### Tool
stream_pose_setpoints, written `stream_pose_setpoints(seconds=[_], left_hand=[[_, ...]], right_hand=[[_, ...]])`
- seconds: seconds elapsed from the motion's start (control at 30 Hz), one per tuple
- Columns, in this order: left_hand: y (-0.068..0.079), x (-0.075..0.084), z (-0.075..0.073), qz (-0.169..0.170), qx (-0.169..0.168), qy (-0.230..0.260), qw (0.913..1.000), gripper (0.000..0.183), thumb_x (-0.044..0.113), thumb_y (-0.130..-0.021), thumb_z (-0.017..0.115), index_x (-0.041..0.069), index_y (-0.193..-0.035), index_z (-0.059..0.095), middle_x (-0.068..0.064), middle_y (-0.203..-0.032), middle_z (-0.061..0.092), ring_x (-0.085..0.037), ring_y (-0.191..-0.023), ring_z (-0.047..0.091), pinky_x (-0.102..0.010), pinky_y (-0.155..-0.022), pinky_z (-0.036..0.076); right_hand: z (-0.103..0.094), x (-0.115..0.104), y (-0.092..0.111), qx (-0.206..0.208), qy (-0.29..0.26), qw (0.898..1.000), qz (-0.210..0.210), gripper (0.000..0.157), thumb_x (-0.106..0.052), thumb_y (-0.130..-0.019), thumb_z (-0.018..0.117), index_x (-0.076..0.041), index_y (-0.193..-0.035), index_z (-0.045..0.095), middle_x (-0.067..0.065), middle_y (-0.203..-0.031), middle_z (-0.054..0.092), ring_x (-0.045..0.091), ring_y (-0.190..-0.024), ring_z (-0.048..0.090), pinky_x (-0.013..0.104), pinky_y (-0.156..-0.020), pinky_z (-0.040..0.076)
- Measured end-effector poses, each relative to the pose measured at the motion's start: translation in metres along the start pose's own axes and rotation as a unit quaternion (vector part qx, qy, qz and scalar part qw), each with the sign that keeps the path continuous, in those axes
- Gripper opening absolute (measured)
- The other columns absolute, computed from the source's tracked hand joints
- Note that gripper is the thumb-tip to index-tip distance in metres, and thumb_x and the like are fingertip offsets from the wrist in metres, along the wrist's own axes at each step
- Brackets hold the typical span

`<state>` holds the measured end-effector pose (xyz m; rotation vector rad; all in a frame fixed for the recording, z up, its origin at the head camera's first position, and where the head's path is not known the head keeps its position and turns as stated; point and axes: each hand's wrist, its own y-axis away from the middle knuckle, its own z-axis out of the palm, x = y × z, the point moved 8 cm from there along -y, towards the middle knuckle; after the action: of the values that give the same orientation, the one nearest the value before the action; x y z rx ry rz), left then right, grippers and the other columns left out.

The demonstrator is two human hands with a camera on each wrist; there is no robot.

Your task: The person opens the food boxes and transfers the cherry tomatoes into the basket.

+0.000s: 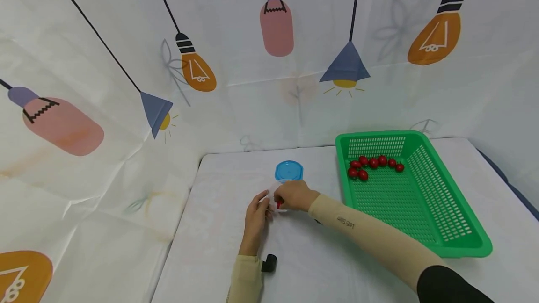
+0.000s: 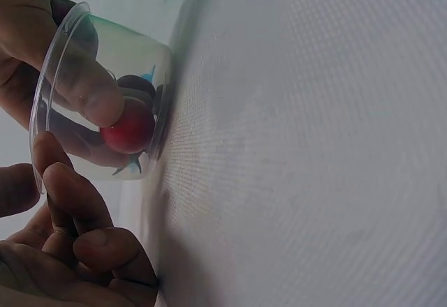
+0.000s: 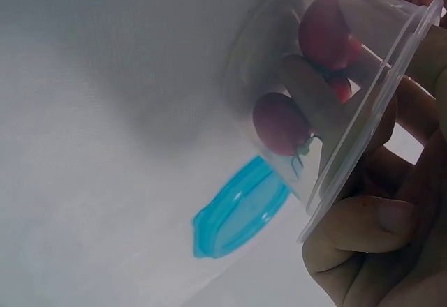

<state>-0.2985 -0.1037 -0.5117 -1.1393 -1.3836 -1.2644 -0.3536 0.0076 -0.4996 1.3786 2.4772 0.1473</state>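
On the white table, a clear plastic tub [image 2: 122, 36] stands between the two hands. The left hand [image 1: 255, 221] pinches the tub's rim between thumb and fingers. From the far right side, the right hand [image 1: 296, 195] reaches down inside with its fingers around a red cherry tomato [image 2: 133, 136], close to the tub's bottom. Through the wall in the right wrist view, cherry tomatoes [image 3: 281, 123] with green stems show around the fingers, partly hidden. A blue lid [image 1: 288, 170] lies just beyond the tub.
To the right stands a green basket [image 1: 387, 205] with several cherry tomatoes [image 1: 373, 163] gathered toward its far left corner. The right forearm passes in front of its near left side. A printed white cloth [image 1: 252, 106] hangs behind and left of the table.
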Motion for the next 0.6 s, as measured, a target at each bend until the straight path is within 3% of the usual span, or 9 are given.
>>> stream_pose_setpoints(seconds=[0.23,0.43,0.6], left_hand=[[0.0,0.0,-0.001,-0.001,0.001,-0.005,1.0,0.039,0.012,-0.105,0.052,-0.004,-0.141,0.054,-0.028,-0.091,0.065,-0.028,-0.074,0.059,-0.035,-0.072,0.05],[-0.001,-0.002,-0.002,0.002,0.002,-0.011,0.9999,0.039,0.013,-0.105,0.053,-0.002,-0.141,0.055,-0.029,-0.091,0.066,-0.037,-0.078,0.06,-0.036,-0.073,0.05],[-0.001,-0.001,-0.002,0.014,-0.003,-0.001,0.9999,0.038,0.012,-0.105,0.054,-0.003,-0.14,0.056,-0.031,-0.091,0.065,-0.032,-0.074,0.059,-0.034,-0.071,0.05]], right_hand=[[0.0,-0.003,0.002,-0.002,0.016,1.0,-0.021,0.011,-0.032,-0.091,0.078,-0.025,-0.099,0.076,-0.012,-0.078,0.063,0.007,-0.073,0.057,0.033,-0.072,0.054],[0.001,-0.003,0.006,-0.003,-0.005,1.0,-0.03,0.016,-0.029,-0.092,0.077,-0.023,-0.106,0.075,-0.009,-0.087,0.067,0.01,-0.08,0.058,0.034,-0.076,0.055],[-0.006,-0.002,0.013,0.002,-0.031,0.999,-0.034,0.021,-0.026,-0.093,0.076,-0.021,-0.113,0.073,-0.006,-0.095,0.068,0.013,-0.087,0.059,0.037,-0.079,0.055]])
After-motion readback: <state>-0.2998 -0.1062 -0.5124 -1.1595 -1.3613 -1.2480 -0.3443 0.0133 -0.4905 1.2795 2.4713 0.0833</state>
